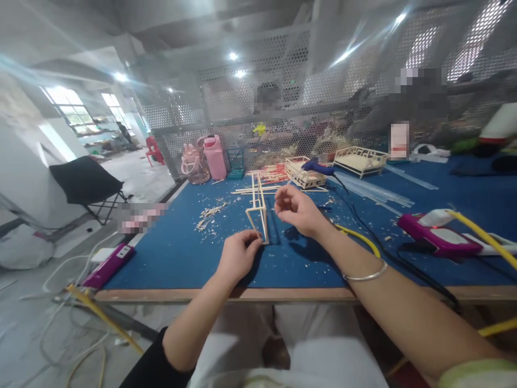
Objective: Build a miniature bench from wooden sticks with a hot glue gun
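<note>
Wooden frame (263,208), left fingers (251,234) pinching its near end, right fingers (285,196) curled, slightly parted.

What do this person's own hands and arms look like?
The left hand and right hand are ungloved. On the left is a black fabric sleeve; on the right, pale green-and-white fabric and a thin, round, silver-coloured bangle.

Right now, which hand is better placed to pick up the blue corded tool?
Probably the right hand: it appears empty and is nearer the blue corded tool, while the left hand pinches the wooden frame at its near end.
</note>
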`<state>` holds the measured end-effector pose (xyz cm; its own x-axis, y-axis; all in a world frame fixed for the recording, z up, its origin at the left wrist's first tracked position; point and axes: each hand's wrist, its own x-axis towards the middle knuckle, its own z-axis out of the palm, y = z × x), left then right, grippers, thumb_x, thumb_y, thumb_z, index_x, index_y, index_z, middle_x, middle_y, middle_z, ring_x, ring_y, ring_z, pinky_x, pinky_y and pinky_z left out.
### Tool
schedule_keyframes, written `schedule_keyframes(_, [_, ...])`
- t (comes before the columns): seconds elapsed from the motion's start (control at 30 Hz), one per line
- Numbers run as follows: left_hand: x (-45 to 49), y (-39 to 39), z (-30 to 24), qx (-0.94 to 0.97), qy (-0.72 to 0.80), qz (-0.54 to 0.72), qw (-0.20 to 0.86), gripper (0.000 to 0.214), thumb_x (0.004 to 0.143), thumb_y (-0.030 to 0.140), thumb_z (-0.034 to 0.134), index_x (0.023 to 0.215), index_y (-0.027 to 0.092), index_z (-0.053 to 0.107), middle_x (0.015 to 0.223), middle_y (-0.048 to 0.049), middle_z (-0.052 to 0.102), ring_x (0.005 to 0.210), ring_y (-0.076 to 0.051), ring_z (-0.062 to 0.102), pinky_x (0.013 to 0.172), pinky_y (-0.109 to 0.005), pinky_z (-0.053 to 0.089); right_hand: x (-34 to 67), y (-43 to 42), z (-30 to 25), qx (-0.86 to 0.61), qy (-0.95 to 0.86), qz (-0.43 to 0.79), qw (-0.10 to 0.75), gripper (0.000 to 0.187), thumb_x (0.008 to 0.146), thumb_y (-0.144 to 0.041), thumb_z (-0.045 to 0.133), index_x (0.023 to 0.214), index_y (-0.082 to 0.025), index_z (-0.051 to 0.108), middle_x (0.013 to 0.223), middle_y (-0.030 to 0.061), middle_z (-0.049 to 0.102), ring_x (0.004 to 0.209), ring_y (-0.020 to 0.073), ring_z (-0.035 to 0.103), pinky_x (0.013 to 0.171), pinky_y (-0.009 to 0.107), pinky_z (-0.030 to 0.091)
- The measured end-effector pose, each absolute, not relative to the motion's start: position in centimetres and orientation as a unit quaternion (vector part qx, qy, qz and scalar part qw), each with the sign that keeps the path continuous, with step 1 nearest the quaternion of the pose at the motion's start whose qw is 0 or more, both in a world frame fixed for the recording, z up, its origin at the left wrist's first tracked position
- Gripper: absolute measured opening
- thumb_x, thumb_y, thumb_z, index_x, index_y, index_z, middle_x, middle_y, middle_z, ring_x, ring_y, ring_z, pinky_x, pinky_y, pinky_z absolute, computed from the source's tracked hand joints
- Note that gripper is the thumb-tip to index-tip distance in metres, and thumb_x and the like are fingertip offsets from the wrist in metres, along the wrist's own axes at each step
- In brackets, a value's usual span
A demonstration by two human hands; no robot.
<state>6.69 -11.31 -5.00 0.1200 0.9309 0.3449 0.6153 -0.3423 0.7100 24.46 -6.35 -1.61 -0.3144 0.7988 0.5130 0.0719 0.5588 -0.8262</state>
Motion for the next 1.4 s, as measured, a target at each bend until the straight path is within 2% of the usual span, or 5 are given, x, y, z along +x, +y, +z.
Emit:
schedule_keyframes(0.23, [6.8, -12.0, -4.2, 0.739, 0.551, 0.364, 0.134, 0.019, 0.079, 0.018, 0.056, 0.084, 0.023, 0.073, 0.086, -0.0054, 0.075, 0.085, -0.025, 0.062, 0.078, -0.037, 0.045, 23.4, -6.9, -2.2, -0.343, -0.784, 0.360, 0.372, 0.024, 0.061, -0.035, 0.064, 0.075, -0.016, 0.062, 0.058, -0.0038, 0.051, 0.054, 0.0100, 0.043, 0.052, 0.024, 0.035])
schedule_keyframes(0.5, [6.9, -12.0, -4.2, 0.741, 0.524, 0.392, 0.147, 0.013, 0.073, 0.014, 0.060, 0.072, 0.020, 0.071, 0.090, -0.0080, 0.073, 0.094, -0.026, 0.060, 0.089, -0.042, 0.043, 21.9, -7.0, -3.3, -0.302, -0.792, 0.351, 0.397, 0.024, 0.068, -0.039, 0.065, 0.060, -0.016, 0.062, 0.062, 0.0016, 0.061, 0.063, 0.0137, 0.052, 0.062, 0.027, 0.042])
schedule_keyframes(0.83, [6.4, -10.1, -0.7, 0.594, 0.409, 0.563, 0.403, 0.056, 0.063, 0.021, 0.067, 0.116, 0.016, 0.049, 0.078, 0.0010, 0.064, 0.071, -0.013, 0.062, 0.068, -0.026, 0.049, 21.7, -6.7, -3.2, -0.339, -0.762, 0.374, 0.405, 0.029, 0.064, -0.044, 0.069, 0.059, -0.016, 0.061, 0.057, -0.0021, 0.056, 0.059, 0.0123, 0.047, 0.058, 0.025, 0.038])
schedule_keyframes(1.13, [7.0, -9.2, -0.1, 0.610, 0.398, 0.574, 0.375, 0.050, 0.060, 0.029, 0.072, 0.104, 0.017, 0.054, 0.065, 0.0049, 0.062, 0.060, -0.010, 0.060, 0.061, -0.023, 0.046, 21.3, -6.7, -3.2, -0.336, -0.741, 0.411, 0.411, 0.027, 0.062, -0.036, 0.067, 0.053, -0.018, 0.050, 0.049, -0.0075, 0.044, 0.049, 0.0075, 0.037, 0.051, 0.023, 0.033])
schedule_keyframes(1.4, [6.5, -9.3, -1.3, 0.602, 0.371, 0.578, 0.408, 0.062, 0.057, 0.028, 0.075, 0.112, 0.018, 0.050, 0.073, 0.0015, 0.068, 0.071, -0.014, 0.066, 0.071, -0.028, 0.051, 21.2, -6.7, -3.4, -0.325, -0.725, 0.447, 0.411, 0.016, 0.061, -0.031, 0.064, 0.063, -0.016, 0.061, 0.057, -0.0051, 0.054, 0.056, 0.0098, 0.047, 0.060, 0.025, 0.041])
